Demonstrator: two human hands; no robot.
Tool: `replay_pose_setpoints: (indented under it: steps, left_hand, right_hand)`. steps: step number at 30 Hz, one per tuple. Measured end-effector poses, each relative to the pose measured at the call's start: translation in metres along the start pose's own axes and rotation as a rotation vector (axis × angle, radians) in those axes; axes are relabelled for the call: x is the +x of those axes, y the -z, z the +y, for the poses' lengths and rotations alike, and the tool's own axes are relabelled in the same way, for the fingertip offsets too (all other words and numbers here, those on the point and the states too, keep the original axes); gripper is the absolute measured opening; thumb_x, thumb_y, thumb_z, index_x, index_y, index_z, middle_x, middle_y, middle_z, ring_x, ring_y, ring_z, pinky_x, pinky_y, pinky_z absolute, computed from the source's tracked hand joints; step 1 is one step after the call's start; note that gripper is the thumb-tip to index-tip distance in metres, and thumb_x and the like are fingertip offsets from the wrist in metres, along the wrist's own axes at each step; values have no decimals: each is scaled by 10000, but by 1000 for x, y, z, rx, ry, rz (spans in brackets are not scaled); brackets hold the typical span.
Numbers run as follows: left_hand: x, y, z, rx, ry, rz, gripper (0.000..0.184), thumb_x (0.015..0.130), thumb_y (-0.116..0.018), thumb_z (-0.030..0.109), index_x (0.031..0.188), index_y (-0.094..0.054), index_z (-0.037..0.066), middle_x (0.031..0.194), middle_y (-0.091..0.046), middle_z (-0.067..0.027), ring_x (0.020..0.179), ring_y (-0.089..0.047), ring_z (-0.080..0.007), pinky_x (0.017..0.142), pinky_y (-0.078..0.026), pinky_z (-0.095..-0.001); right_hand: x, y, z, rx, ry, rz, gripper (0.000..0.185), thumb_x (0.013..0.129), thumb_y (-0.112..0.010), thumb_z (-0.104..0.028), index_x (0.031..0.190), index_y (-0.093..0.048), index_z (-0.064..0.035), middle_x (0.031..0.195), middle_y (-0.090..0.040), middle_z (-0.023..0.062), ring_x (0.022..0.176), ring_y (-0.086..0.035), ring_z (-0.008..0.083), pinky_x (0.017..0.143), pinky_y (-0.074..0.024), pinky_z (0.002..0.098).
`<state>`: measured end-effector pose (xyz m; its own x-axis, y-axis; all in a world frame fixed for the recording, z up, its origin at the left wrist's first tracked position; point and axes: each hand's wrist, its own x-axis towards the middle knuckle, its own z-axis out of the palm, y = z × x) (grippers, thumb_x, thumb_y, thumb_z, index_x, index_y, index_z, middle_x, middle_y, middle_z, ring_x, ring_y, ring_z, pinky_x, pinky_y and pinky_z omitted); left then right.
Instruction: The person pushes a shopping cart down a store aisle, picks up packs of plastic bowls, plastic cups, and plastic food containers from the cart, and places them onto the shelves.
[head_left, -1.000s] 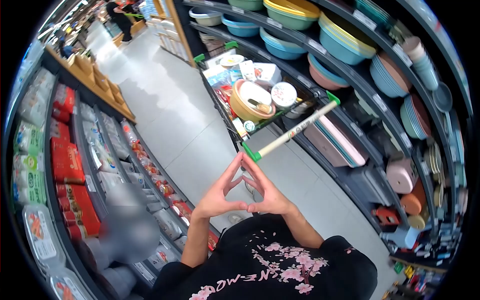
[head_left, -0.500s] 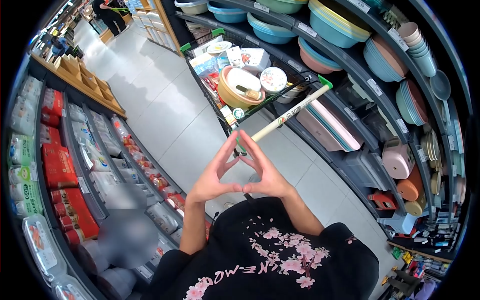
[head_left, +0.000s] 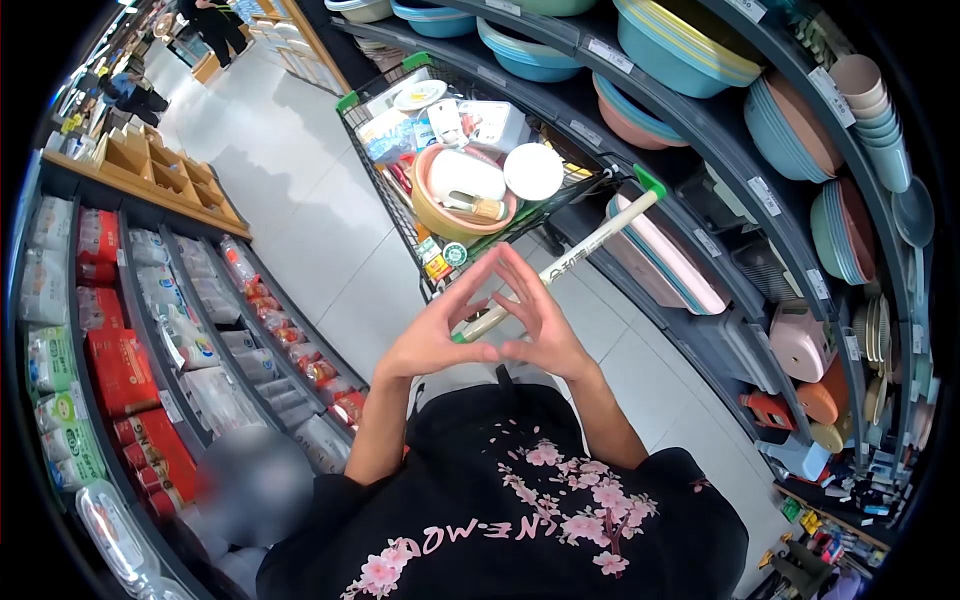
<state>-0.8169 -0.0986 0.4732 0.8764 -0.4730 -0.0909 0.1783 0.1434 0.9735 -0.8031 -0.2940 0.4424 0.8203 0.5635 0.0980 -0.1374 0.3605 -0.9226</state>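
Observation:
My left hand [head_left: 437, 335] and my right hand [head_left: 544, 330] are raised in front of my chest. Their fingertips meet at the top and the thumbs come close together below, framing a gap. Both have extended fingers and hold nothing. Just beyond them lies the pale handle [head_left: 590, 248] of a shopping cart [head_left: 400, 215], partly hidden behind my hands. The cart holds a tan basin [head_left: 440, 213] with a white item and a brush [head_left: 488, 208] in it, a round white tub [head_left: 534, 172] and several packages.
Shelves with stacked basins [head_left: 680, 55] and a pink bin [head_left: 800, 340] curve along the right. On the left are shelves of red packages [head_left: 122, 370] and white packs. Two people [head_left: 215, 30] [head_left: 135, 97] are in the far aisle at the upper left.
The cart and handle have shifted left in view and now sit closer behind my hands. My hands keep the same joined shape. More of the second person at the upper left shows.

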Motion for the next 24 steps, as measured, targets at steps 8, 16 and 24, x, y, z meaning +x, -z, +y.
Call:
replay_pose_setpoints:
  steps: [8, 16, 24]
  left_hand:
    - [25, 41, -2, -35, 28, -48, 1169, 696, -885, 295, 1562, -129, 83, 1628, -111, -87, 1492, -145, -300, 1163, -245, -500]
    - [32, 152, -9, -114, 89, -100, 1092, 738, -856, 268, 1555, -159, 75, 1616, -155, -90, 1479, -186, -304, 1144, -294, -485]
    - [48, 253, 5, -136, 80, -207, 1097, 708, -875, 280, 1553, -198, 101, 1599, -212, -82, 1458, -246, -291, 1127, -311, -481]
  right_hand:
    - [40, 4, 14, 22, -45, 39, 1131, 750, -847, -322, 1562, -98, -77, 1607, -133, 117, 1479, -169, 305, 1161, -238, 516]
    - [119, -37, 55, 24, -87, 161, 1070, 794, -816, -315, 1563, -108, -85, 1596, -161, 120, 1474, -177, 295, 1158, -236, 504]
    - [199, -86, 78, -12, -92, 314, 1147, 727, -856, -328, 1563, -107, -92, 1612, -125, 95, 1486, -156, 295, 1171, -221, 495]
